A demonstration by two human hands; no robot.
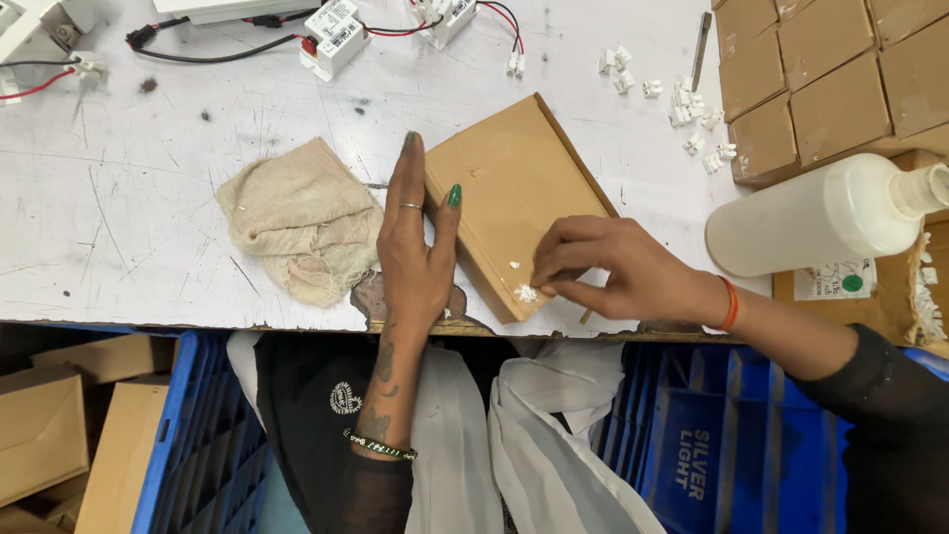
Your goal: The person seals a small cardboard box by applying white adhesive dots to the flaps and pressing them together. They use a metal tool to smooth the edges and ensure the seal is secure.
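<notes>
A flat brown cardboard box (pixel 514 198) lies at an angle on the scuffed white worktable (pixel 148 198), near its front edge. The left hand (pixel 413 237) lies flat and open against the box's left side, fingers stretched out, thumb resting on the lid, gripping nothing. The right hand (pixel 603 272) is curled at the box's near corner, fingertips pinched on a scrap of white residue (pixel 525 293) there; whether it has truly got hold of it I cannot tell. Just left of the hands sits a crumpled beige cloth (pixel 297 218). To the right a white plastic bottle (pixel 820 213) lies on its side, contents hidden, beside a stack of closed brown boxes (pixel 830 79). Small white connectors (pixel 692 109) are scattered on the table. Below the table, a blue crate (pixel 198 425) holds more cardboard boxes (pixel 59 435).
</notes>
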